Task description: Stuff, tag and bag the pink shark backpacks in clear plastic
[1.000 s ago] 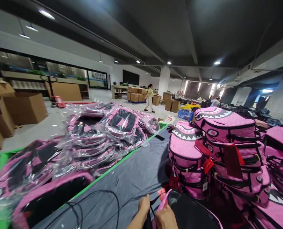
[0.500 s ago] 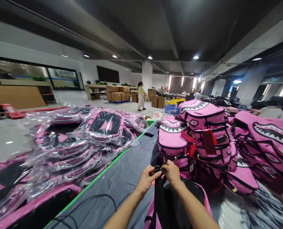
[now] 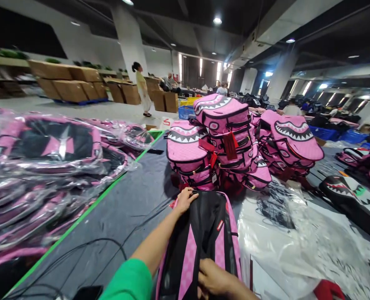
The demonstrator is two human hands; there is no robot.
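Note:
A pink and black backpack lies in front of me with its strap side up. At its top left corner my left hand is closed over the edge, fingers bent across the top. My right hand is lower down, curled at the inner edge of the left shoulder strap; some of its fingertips are hidden. Just beyond the top of this bag stand stacked pink backpacks with shark-mouth prints and red tags.
Plastic-wrapped pink bags are piled left of the green table edge. Black cables run over the grey tabletop. Clear plastic bags lie to the right, near a black shark-print bag. A person stands beyond the table.
My hands were together at a black strap and buckle above the bag; now they are apart, left at the bag's top, right lower on a shoulder strap. The view has turned right and down.

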